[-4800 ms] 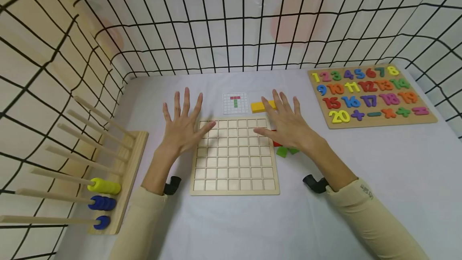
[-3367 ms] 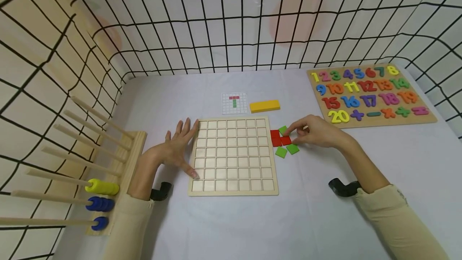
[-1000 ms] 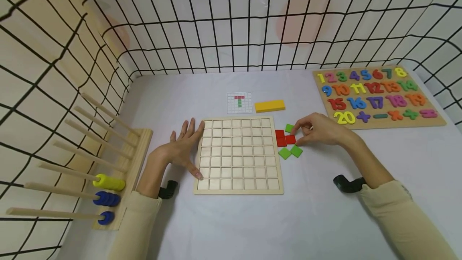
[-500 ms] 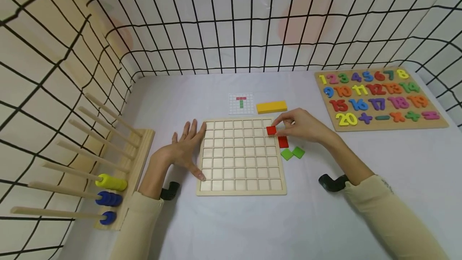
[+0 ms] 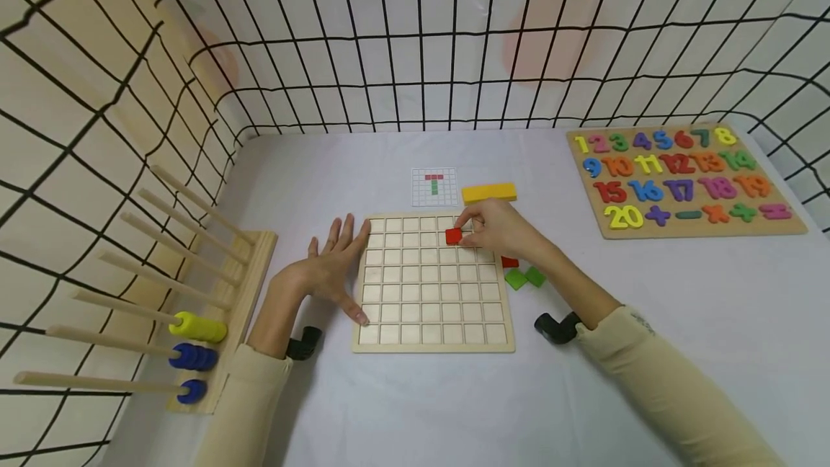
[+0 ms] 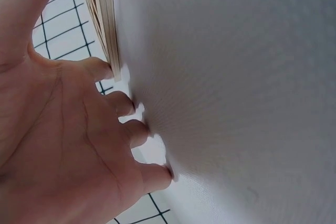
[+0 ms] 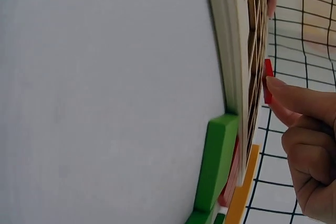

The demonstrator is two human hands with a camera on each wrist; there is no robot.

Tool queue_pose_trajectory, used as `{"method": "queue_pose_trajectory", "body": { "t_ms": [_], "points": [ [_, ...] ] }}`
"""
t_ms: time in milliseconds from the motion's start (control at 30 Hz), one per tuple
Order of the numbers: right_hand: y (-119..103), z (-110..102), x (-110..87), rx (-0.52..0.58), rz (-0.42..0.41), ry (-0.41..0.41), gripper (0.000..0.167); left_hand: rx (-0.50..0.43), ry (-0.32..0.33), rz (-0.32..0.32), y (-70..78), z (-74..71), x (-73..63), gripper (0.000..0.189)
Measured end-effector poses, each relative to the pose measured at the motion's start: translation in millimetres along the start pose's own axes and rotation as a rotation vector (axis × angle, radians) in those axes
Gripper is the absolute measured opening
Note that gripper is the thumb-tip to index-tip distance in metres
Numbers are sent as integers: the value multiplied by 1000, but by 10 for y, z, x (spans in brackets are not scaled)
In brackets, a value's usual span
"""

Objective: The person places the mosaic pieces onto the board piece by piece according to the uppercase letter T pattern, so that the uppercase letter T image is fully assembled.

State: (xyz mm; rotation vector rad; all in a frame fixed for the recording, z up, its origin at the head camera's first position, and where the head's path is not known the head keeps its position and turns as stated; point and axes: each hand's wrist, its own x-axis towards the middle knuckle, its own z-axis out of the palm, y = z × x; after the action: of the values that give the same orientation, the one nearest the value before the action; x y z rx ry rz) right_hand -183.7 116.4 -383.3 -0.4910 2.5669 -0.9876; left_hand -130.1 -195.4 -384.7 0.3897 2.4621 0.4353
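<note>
My right hand (image 5: 499,228) pinches a red square tile (image 5: 453,236) between thumb and index finger over the upper right part of the wooden grid board (image 5: 428,294). In the right wrist view the same red tile (image 7: 268,81) stands on the board's face side, at my fingertips. Spread along the board's left edge, my left hand (image 5: 327,272) touches it with thumb and index finger. In the left wrist view the other fingertips of the left hand (image 6: 68,124) rest on the white cloth. Green tiles (image 5: 516,279) and a red tile, partly hidden, lie right of the board.
A pattern card (image 5: 434,193) with a red and green T lies behind the board, beside a yellow block (image 5: 489,193). The number board (image 5: 687,182) is at the back right. A peg rack (image 5: 243,308) with beads stands left. Black mesh (image 5: 434,42) surrounds the table.
My right hand has gone from the loose tiles on the right to above the board, carrying a red tile leftward. Fewer tiles show on the right. My left hand stays at the board's left edge.
</note>
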Motion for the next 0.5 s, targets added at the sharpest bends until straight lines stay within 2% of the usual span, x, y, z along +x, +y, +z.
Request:
{"method": "queue_pose_trajectory", "body": {
  "t_ms": [233, 500],
  "points": [
    [-106, 77, 10, -64, -37, 22, 26, 2, -2, 3, -9, -3, -1, 164],
    [-78, 67, 33, -44, -36, 39, 25, 2, -1, 7, 20, -17, -5, 163]
  ]
}}
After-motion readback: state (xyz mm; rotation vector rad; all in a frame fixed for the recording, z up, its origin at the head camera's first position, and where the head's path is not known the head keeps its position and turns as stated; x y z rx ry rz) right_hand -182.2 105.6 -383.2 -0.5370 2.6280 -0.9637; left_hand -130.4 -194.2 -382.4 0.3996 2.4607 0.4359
